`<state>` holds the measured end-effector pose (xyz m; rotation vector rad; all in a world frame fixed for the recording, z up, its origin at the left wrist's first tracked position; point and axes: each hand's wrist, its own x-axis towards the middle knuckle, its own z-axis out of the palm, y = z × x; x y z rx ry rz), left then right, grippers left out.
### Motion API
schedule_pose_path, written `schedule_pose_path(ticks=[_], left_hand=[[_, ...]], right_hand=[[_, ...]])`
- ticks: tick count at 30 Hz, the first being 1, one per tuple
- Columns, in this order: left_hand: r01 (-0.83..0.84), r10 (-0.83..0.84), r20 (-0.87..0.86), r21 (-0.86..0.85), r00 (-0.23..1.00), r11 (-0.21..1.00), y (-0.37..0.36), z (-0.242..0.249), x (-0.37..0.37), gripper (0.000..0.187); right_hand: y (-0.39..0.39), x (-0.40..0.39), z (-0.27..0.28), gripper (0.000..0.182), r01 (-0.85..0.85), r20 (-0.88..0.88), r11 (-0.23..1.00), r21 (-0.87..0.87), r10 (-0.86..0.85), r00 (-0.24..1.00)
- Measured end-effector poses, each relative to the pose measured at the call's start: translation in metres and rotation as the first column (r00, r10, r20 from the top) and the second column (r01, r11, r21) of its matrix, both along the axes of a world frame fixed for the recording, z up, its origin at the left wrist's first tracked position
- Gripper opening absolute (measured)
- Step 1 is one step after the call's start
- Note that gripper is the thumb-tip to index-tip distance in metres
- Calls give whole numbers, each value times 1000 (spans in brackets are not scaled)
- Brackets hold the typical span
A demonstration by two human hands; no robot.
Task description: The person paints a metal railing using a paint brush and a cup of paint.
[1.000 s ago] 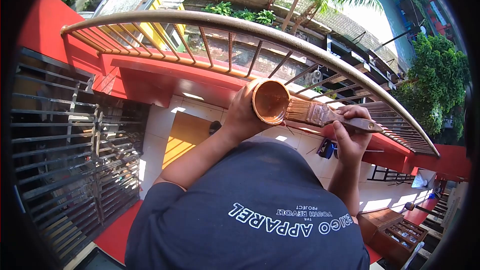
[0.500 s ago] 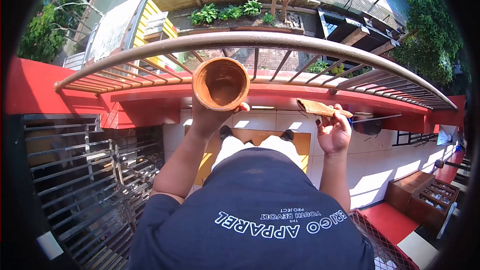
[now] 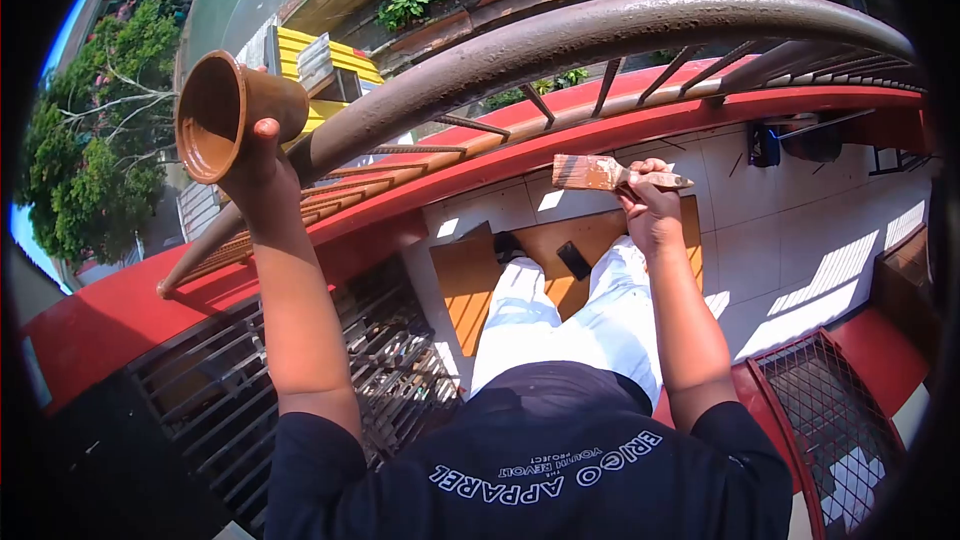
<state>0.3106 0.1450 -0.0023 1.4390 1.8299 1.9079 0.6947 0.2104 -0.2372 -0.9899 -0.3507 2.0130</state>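
A brown clay-coloured pot (image 3: 275,105) is held by my left hand (image 3: 262,172) at the left, tilted so that its mouth faces left; a wet-looking brown coating shows inside. The pot is beside the brown metal railing (image 3: 480,52). My right hand (image 3: 652,198) is closed round the handle of a flat paintbrush (image 3: 590,172). The brush lies nearly level, its reddish-brown bristles pointing left, between the railing and my legs, touching nothing else that shows.
Below the railing runs a red ledge (image 3: 400,208). A phone (image 3: 573,260) lies on a wooden board (image 3: 465,285) between my legs. Metal slats (image 3: 210,380) are at lower left, a mesh panel (image 3: 825,420) at lower right. Beyond the railing stand plants and a yellow structure (image 3: 350,65).
The view has turned and shifted. My left hand has swung out to the left with the pot, now tipped sideways. The brush in my right hand now shows its flat side.
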Motion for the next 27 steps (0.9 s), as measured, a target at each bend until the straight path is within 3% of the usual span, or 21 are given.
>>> schedule_pose_path(ticks=[2,4,8,10,14,16,17,22,24,27], left_hand=[[-8,9,67,-2,998,1000,1,1,-4,100],[20,-20,37,-11,999,1000,1,1,-5,100],[59,-57,38,-44,998,997,-2,1,-5,101],[60,-58,31,-66,998,996,-3,0,-7,102],[81,-79,18,-118,997,990,-2,3,0,107],[87,-82,41,-129,996,988,-2,3,-1,110],[87,-82,43,-136,996,987,-1,3,-1,111],[72,-65,55,-140,996,987,1,1,-1,116],[55,-43,69,-177,997,983,0,4,3,117],[67,-51,97,-168,994,983,0,2,1,121]], right_hand=[[-2,-32,-17,25,7,123,993,115,-21,992],[-3,-64,-54,20,-75,361,890,449,-104,927],[-9,-120,-92,17,-82,412,901,426,-113,904],[-5,-137,-106,15,-194,595,881,432,-116,796],[7,-150,-133,12,-232,617,832,504,-159,771],[16,-135,-123,12,-280,730,859,429,-148,667],[16,-128,-118,13,-289,748,808,513,-256,612],[2,-147,-106,11,-333,689,781,529,-165,706],[1,-164,-105,11,-246,620,831,499,-144,771],[12,-155,-82,11,-337,770,820,463,-184,611]])
